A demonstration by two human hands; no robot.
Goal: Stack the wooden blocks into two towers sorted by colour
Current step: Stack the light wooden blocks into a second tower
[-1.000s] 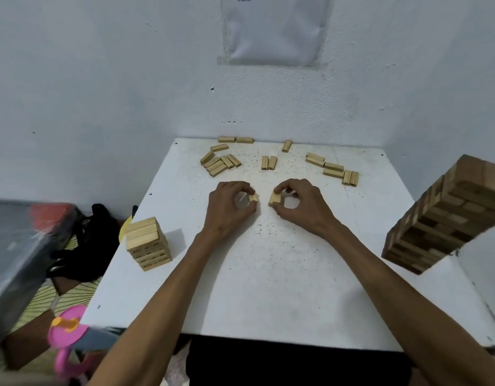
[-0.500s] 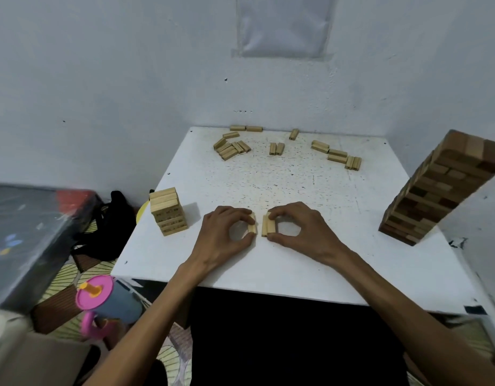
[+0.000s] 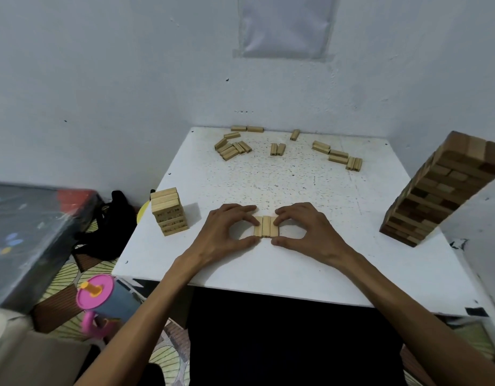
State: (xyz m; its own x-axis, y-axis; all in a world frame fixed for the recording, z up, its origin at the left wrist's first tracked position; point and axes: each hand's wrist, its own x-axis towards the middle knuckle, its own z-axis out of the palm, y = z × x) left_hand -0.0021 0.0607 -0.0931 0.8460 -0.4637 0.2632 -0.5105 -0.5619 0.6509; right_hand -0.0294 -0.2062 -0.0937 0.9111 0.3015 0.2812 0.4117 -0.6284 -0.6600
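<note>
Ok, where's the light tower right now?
Head view: the light tower stands at the left edge of the table, just left of the left hand, which with the right hand pinches a row of blocks; the dark tower is far right.

We note three pale blocks (image 3: 266, 226) flat, side by side, near the table's (image 3: 268, 185) front. A short pale tower (image 3: 169, 211) stands at its left edge, a tall darker tower (image 3: 438, 190) at its right.

Open room lies in the middle of the white square table (image 3: 268, 185). Loose pale wooden blocks (image 3: 229, 151) dot the top. A short pale wooden block tower (image 3: 169, 213) blocks the left, and a tall dark brown wooden block tower (image 3: 432, 196) blocks the right.
</note>
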